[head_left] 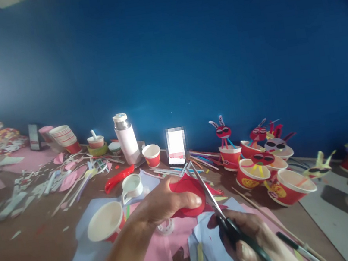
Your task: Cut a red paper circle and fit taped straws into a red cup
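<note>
Near the middle of the table, my left hand (165,203) grips a piece of red paper (187,185), thumb on top. My right hand (246,233) is wrapped round the black handles of a pair of scissors (215,202). The blades are parted and point up and away, close along the right edge of the red paper; whether they touch it I cannot tell. Below my hands lie pink paper (156,251) and pale blue sheets (207,247). A roll of clear tape (166,226) sits under my left wrist, partly hidden.
Paper cups with red paper figures (224,134) stand at right. A large paper cup (105,221), a white mug (132,187), a white flask (127,139) and a lit phone (176,145) are left and ahead. Paper scraps (72,176) litter the left. A stick (272,220) and marker (298,247) lie right.
</note>
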Demonstrator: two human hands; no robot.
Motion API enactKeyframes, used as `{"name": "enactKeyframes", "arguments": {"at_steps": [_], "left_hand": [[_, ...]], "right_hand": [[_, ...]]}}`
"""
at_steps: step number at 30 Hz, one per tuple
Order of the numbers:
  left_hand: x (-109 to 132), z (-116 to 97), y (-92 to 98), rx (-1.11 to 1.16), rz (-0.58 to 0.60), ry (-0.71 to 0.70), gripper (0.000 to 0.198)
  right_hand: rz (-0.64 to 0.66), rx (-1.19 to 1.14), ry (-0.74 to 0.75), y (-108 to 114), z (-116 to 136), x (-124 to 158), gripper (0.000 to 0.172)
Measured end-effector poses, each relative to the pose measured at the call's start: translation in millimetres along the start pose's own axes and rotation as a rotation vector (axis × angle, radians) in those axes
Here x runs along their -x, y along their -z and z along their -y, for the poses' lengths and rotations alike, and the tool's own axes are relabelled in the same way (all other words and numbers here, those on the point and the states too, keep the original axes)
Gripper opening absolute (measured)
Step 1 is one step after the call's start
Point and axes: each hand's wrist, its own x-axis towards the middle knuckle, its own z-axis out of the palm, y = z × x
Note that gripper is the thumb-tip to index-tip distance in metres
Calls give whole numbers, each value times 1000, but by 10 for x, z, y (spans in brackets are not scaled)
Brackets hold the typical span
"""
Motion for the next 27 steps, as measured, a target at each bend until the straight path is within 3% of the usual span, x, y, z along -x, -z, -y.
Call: {"name": "enactKeyframes", "arguments": {"at_steps": [4,9,17,19,23,27], "left_hand": [[32,-34,-30,-22,-38,1,35],[39,-20,-24,-1,29,-21,23],[30,1,16,-37,-59,25,41],[10,1,-2,8,-18,-21,40],[-17,-15,-99,105,161,-243,20],[28,-52,-208,108,68,-275,17]], "right_hand": [[4,-17,-20,-4,10,3,70],[-2,-36,-54,-16,13,3,70],[-28,-29,-60,-46,51,-16,75],[-41,-39,-25,-51,77,-21,70],[-44,-83,40,-67,133,-31,62],[-39,-118,57,-81,149,-36,58]]}}
